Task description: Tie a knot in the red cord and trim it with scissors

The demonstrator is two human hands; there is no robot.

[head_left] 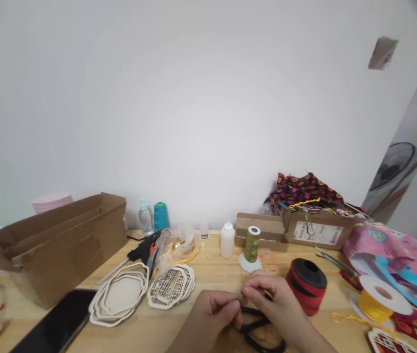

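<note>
My left hand (213, 314) and my right hand (274, 301) meet low in the middle of the wooden table (179, 328), fingertips pinched together on a small green piece (240, 297), perhaps thread. Black-handled scissors (263, 333) lie on the table under my hands. A spool of olive-green thread (252, 245) stands upright just behind my hands. A red and black spool (306, 285) sits right beside my right hand.
An open cardboard box (57, 245) lies at the left. A stack of cut wooden frames (120, 294), lattice pieces (171, 287), a glue gun (144, 251), a white bottle (227, 240), a yellow cord spool (379, 299) and pink bags (388, 255) crowd the table.
</note>
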